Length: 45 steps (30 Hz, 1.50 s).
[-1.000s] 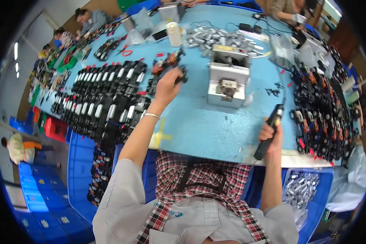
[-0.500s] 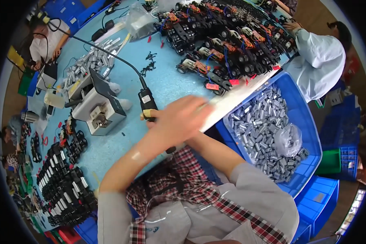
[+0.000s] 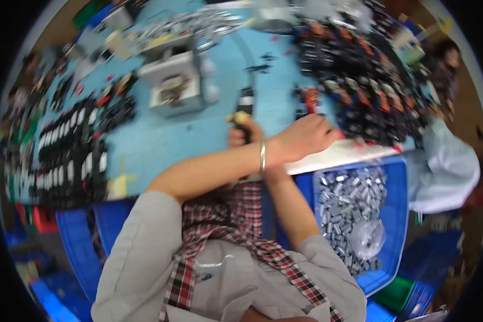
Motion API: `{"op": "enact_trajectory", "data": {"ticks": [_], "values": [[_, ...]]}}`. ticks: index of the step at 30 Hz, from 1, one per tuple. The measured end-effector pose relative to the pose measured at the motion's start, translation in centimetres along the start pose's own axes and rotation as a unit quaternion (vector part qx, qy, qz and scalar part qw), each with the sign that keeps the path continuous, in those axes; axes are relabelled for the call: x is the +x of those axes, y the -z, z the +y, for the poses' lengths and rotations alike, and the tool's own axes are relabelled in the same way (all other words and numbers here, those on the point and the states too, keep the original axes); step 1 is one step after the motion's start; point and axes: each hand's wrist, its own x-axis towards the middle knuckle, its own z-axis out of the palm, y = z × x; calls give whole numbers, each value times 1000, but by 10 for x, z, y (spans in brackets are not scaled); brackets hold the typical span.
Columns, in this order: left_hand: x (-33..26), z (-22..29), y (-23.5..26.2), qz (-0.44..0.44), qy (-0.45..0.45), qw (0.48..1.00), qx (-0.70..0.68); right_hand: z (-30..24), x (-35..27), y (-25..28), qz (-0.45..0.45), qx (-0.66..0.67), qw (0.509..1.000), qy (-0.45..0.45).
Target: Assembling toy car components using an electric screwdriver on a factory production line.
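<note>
My right hand (image 3: 247, 134) is closed around a corded black electric screwdriver (image 3: 246, 99), held upright near the table's front edge, with a yellow patch beside the fingers. My left forearm crosses over my right one, with a metal bangle on the wrist. Beyond the crossing, my left hand (image 3: 303, 138) is at the near side of a small toy car chassis (image 3: 308, 101) with red and orange parts. Its fingers bend downward, blurred by motion, and whether they grip anything is hidden. A row of similar wired car chassis (image 3: 370, 102) lies just to the right.
A blue bin (image 3: 403, 214) of grey metal cylinders stands at my right, beside a white strip (image 3: 327, 159). A grey-white box-shaped device (image 3: 174, 80) stands left of the screwdriver. More black chassis (image 3: 70, 145) fill the left side. Another person's sleeve (image 3: 445, 166) is at far right.
The view has turned, so the table sits straighter. My left hand has moved right, away from above the screwdriver, to the car chassis. My right hand still holds the screwdriver.
</note>
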Motion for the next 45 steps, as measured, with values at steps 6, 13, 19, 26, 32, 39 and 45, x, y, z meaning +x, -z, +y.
{"op": "enact_trajectory", "data": {"ticks": [6, 13, 19, 26, 32, 39, 45], "values": [[-29, -8, 190, 95, 203, 940, -255, 8, -5, 3, 223, -68, 964, 127], [-186, 30, 291, 293, 463, 739, -392, -39, -6, -95, -23, -250, 936, 246], [-270, 23, 192, -25, 629, 650, -426, -40, 91, -203, -50, -363, 826, 428], [-284, 40, 141, 105, 660, 648, -364, -35, 153, -186, -59, -497, 733, 460], [-279, 35, 150, 160, 666, 601, -411, -14, 149, -202, -66, -500, 740, 446], [-276, 60, 131, 161, 674, 607, -390, -4, 146, -189, -39, -563, 714, 414], [-274, 60, 135, 140, 670, 636, -356, 43, 94, -181, -43, -390, 886, 249]]}}
